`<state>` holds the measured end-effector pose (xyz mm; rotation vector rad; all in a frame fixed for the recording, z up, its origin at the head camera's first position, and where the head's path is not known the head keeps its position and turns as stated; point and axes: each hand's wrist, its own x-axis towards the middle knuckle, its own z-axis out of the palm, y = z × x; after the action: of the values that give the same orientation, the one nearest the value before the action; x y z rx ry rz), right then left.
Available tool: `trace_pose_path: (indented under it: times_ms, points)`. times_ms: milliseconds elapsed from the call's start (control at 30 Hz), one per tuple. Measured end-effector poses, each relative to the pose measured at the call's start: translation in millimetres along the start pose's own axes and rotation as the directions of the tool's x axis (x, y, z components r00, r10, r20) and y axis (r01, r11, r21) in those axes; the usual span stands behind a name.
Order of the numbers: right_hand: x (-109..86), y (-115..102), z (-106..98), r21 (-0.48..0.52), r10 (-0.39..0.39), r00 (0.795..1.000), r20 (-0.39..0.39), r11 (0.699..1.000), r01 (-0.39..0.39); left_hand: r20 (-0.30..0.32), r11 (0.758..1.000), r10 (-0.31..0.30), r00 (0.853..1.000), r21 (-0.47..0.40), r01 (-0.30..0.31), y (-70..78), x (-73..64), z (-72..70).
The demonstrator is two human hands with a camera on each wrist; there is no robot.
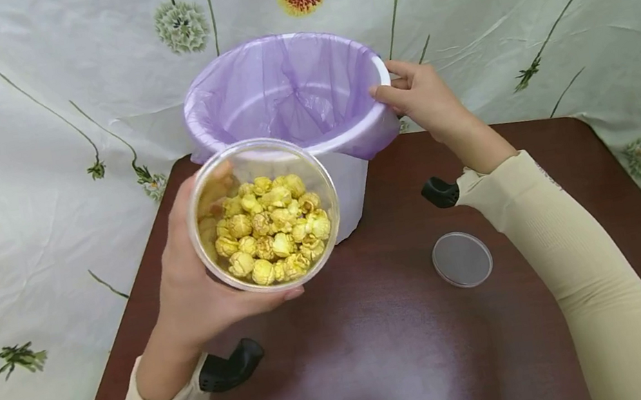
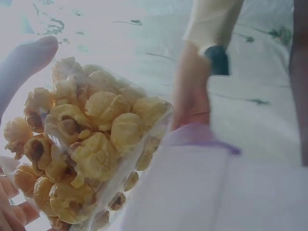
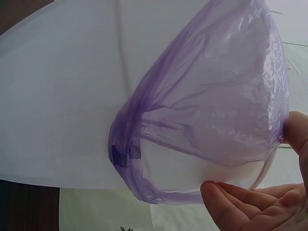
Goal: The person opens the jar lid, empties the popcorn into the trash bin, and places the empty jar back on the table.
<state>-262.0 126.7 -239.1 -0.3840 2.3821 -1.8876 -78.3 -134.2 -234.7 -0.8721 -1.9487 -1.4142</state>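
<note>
Beside the bin's rim [image 1: 378,72], right hand [image 1: 424,99] pinches liner [image 1: 291,93]; left hand [image 1: 195,283] grips popcorn tub [image 1: 262,212].

No legible text or labels anywhere.

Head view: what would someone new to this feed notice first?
The clear tub of yellow popcorn, open and gripped in the left hand, held up over the brown table just in front of the bin. Behind it stands the white bin lined with a purple bag, whose rim the right hand holds. The tub's round lid lies flat on the table near the right forearm.
</note>
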Motion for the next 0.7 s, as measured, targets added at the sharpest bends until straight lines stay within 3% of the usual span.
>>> trace_pose_path:
  times_ms: [133,267,500,700]
  points:
    - [0.1,0.6,-0.9,0.007,-0.002,1.000,-0.001,1.000,0.002,-0.080,0.999,0.035,0.996,-0.009,-0.036,-2.2,20.1,-8.2]
    - [0.0,1.3,-1.6,0.012,-0.014,1.000,-0.002,1.000,0.014,-0.125,0.992,0.033,0.992,0.127,-0.017,-1.7,39.0,-16.0]
    - [-0.3,2.4,-1.5,0.036,-0.023,1.000,0.003,0.999,0.023,-0.128,0.951,0.036,0.991,0.311,0.006,-6.4,72.5,-24.4]
    - [-0.7,3.4,-1.2,0.033,-0.014,1.000,0.002,0.999,0.014,-0.060,0.888,0.129,0.990,0.451,-0.088,-25.0,100.7,-30.2]
